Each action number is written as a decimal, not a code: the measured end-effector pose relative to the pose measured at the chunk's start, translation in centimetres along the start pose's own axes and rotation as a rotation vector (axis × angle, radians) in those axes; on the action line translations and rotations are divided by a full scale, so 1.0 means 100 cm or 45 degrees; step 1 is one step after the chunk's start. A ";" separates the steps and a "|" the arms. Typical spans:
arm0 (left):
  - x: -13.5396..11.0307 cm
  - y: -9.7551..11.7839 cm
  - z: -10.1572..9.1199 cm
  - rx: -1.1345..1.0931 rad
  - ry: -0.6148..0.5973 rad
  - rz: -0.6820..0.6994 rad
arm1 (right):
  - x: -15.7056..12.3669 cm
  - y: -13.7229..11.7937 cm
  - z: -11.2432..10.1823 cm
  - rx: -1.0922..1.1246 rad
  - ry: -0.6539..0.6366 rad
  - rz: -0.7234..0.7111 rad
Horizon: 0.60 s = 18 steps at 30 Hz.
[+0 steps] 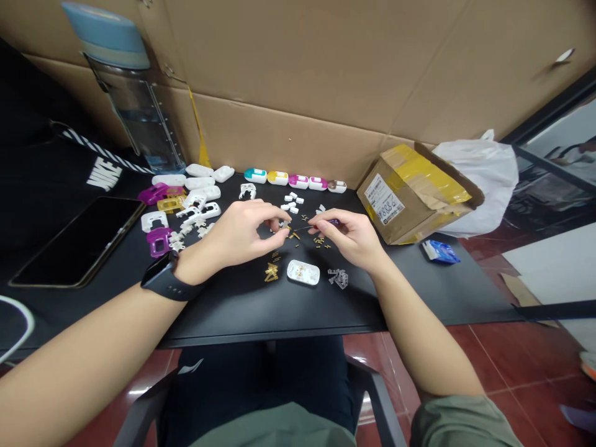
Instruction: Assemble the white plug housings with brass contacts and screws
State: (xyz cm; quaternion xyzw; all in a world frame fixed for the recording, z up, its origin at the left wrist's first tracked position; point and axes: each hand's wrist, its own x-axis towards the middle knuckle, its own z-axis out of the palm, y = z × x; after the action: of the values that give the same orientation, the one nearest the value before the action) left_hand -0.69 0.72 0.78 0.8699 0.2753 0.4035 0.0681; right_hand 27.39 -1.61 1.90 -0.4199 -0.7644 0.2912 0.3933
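My right hand is closed around the dark reddish-purple handle of a small screwdriver. Its thin shaft points left, toward the fingertips of my left hand. That hand's thumb and forefinger are curled toward each other in a pinch; whatever is between them is too small to make out. Tiny brass pieces lie scattered beneath both hands. Nearer me, an oblong white shell lies hollow side up with small metal parts inside. Gold-coloured strips are heaped left of it, clear plastic pieces right of it.
Coloured capsule-shaped cases line the back. White and purple plastic parts crowd the left, beside a phone and a water bottle. A cardboard box, a white bag and a blue packet stand at right.
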 end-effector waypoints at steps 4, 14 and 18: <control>-0.001 -0.001 0.001 -0.011 -0.034 -0.015 | -0.001 0.001 0.000 -0.066 -0.015 -0.018; -0.003 -0.013 0.006 -0.018 -0.356 -0.035 | -0.004 -0.003 0.000 -0.012 -0.048 0.026; -0.007 -0.018 0.013 -0.041 -0.486 -0.097 | -0.004 -0.006 0.001 0.054 -0.077 0.054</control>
State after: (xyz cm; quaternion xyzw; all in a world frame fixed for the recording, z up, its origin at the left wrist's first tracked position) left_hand -0.81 1.96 -1.18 0.9184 0.2836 0.2327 0.1483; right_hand 27.21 -2.27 2.14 -0.4186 -0.7605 0.3281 0.3725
